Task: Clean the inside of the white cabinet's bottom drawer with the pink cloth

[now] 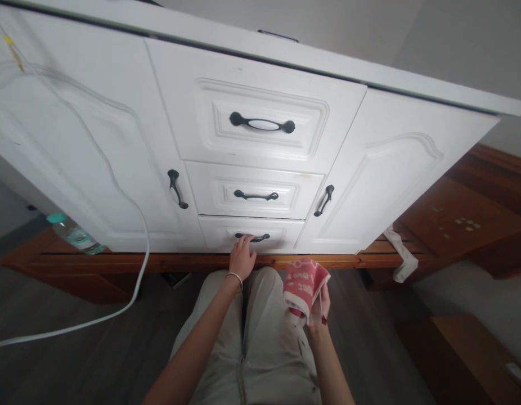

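White cabinet (pixel 117 140) fronts fill the upper frame, three drawers stacked in the middle between two doors. At lower centre the left hand (pixel 242 257) reaches the bottom drawer (pixel 281 236), fingers curled onto its dark handle (pixel 252 237). Just right of it, the right hand (pixel 319 306) clutches a folded pink cloth (pixel 303 284) above the knees. A white cable (pixel 129 197) hangs at left beside a plastic bottle (pixel 75 233).
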`<action>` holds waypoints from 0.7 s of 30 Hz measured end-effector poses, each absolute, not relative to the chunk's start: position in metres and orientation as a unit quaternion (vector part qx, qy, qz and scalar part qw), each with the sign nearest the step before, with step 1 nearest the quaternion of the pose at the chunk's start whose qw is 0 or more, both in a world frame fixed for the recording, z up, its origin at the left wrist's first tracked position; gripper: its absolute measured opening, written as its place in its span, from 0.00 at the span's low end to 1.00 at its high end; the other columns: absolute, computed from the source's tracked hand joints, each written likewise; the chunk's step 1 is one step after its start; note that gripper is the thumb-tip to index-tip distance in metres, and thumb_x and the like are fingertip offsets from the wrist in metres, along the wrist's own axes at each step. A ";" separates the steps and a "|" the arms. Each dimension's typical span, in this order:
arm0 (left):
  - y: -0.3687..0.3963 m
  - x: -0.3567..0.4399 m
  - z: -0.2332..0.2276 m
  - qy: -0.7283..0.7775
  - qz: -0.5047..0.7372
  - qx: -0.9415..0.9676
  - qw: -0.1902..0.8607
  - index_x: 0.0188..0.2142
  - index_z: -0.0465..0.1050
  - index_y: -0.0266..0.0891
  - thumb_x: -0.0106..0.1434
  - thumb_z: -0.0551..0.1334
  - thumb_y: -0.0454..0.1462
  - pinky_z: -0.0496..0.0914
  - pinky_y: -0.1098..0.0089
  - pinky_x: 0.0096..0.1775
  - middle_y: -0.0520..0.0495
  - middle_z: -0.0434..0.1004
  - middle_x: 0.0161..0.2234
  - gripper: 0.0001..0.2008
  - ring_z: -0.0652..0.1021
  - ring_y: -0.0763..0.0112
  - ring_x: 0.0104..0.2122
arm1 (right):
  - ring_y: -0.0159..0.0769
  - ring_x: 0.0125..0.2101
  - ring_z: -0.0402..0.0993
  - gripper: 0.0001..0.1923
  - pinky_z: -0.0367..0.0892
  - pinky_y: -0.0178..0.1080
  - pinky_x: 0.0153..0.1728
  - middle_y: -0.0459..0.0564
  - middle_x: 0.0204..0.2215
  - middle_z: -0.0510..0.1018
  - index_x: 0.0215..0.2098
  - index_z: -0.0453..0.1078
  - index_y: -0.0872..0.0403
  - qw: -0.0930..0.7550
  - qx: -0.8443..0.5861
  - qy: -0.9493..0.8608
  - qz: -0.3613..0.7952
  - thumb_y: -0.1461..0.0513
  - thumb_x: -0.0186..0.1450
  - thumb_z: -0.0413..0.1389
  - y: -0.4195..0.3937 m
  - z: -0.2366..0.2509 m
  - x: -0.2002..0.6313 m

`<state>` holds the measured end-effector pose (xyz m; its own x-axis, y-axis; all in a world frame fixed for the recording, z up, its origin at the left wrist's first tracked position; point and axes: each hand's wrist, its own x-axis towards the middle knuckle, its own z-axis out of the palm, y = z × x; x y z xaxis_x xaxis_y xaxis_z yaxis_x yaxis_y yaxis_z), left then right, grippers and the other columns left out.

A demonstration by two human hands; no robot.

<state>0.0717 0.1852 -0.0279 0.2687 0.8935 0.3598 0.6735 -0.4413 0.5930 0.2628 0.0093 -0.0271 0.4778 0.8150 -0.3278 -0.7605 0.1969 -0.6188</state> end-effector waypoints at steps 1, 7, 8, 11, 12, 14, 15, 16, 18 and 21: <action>0.185 0.071 -0.028 0.501 0.336 0.780 0.168 0.59 0.67 0.41 0.62 0.58 0.30 0.66 0.53 0.59 0.39 0.67 0.59 0.25 0.72 0.53 0.55 | 0.45 0.37 0.81 0.24 0.75 0.52 0.46 0.49 0.33 0.84 0.37 0.77 0.50 0.761 -0.361 -0.019 0.539 0.40 0.56 0.62 0.015 -0.023 0.253; 0.191 0.072 -0.033 0.505 0.334 0.770 0.200 0.57 0.68 0.38 0.61 0.59 0.31 0.66 0.52 0.60 0.37 0.67 0.58 0.24 0.71 0.52 0.57 | 0.49 0.51 0.77 0.39 0.73 0.56 0.49 0.53 0.44 0.83 0.47 0.76 0.48 0.731 -0.300 -0.045 0.611 0.30 0.55 0.51 0.020 -0.006 0.213; 0.192 0.072 -0.033 0.504 0.333 0.771 0.203 0.56 0.69 0.38 0.60 0.59 0.30 0.67 0.52 0.60 0.37 0.67 0.56 0.23 0.71 0.52 0.56 | 0.49 0.51 0.77 0.39 0.72 0.56 0.50 0.53 0.45 0.83 0.47 0.76 0.47 0.734 -0.297 -0.048 0.608 0.30 0.55 0.52 0.017 -0.005 0.210; 0.189 0.070 -0.031 0.502 0.338 0.767 0.214 0.53 0.72 0.40 0.59 0.60 0.30 0.68 0.54 0.58 0.39 0.68 0.52 0.21 0.73 0.55 0.54 | 0.47 0.47 0.79 0.27 0.73 0.53 0.50 0.50 0.43 0.84 0.44 0.77 0.47 0.744 -0.309 -0.016 0.592 0.40 0.55 0.63 0.010 -0.006 0.204; 0.186 0.068 -0.029 0.501 0.342 0.765 0.218 0.53 0.72 0.40 0.60 0.59 0.30 0.69 0.54 0.58 0.40 0.67 0.52 0.21 0.73 0.56 0.53 | 0.45 0.44 0.80 0.22 0.73 0.51 0.49 0.49 0.41 0.84 0.42 0.78 0.48 0.749 -0.319 0.005 0.581 0.47 0.53 0.66 0.008 -0.008 0.204; 0.174 0.065 -0.027 0.497 0.347 0.763 0.225 0.54 0.71 0.40 0.62 0.58 0.30 0.69 0.55 0.57 0.40 0.67 0.53 0.20 0.74 0.57 0.53 | 0.41 0.39 0.81 0.17 0.74 0.46 0.47 0.45 0.36 0.85 0.38 0.78 0.48 0.755 -0.339 0.045 0.559 0.57 0.50 0.68 0.005 -0.010 0.202; 0.167 0.063 -0.025 0.494 0.349 0.762 0.231 0.54 0.71 0.40 0.63 0.58 0.31 0.70 0.56 0.57 0.39 0.66 0.54 0.20 0.74 0.58 0.53 | 0.40 0.37 0.81 0.17 0.74 0.45 0.47 0.44 0.34 0.85 0.38 0.78 0.48 0.756 -0.345 0.060 0.552 0.59 0.49 0.67 0.004 -0.010 0.202; 0.159 0.060 -0.024 0.491 0.351 0.760 0.242 0.54 0.71 0.40 0.64 0.58 0.32 0.71 0.56 0.56 0.39 0.66 0.55 0.19 0.75 0.59 0.51 | 0.40 0.36 0.81 0.17 0.74 0.44 0.46 0.43 0.33 0.85 0.39 0.78 0.49 0.755 -0.346 0.070 0.552 0.60 0.49 0.66 0.003 -0.009 0.202; 0.142 0.054 -0.022 0.483 0.360 0.748 0.279 0.55 0.71 0.40 0.66 0.57 0.35 0.73 0.58 0.54 0.39 0.67 0.56 0.18 0.76 0.61 0.50 | 0.40 0.35 0.81 0.18 0.75 0.45 0.46 0.44 0.33 0.85 0.41 0.78 0.49 0.754 -0.339 0.080 0.557 0.60 0.50 0.65 0.000 -0.004 0.202; 0.119 0.042 -0.018 0.468 0.374 0.731 0.327 0.56 0.71 0.42 0.67 0.58 0.38 0.69 0.58 0.59 0.40 0.68 0.57 0.18 0.74 0.60 0.55 | 0.42 0.36 0.81 0.20 0.74 0.48 0.47 0.45 0.34 0.85 0.43 0.78 0.49 0.755 -0.337 0.067 0.558 0.59 0.51 0.65 -0.005 0.008 0.201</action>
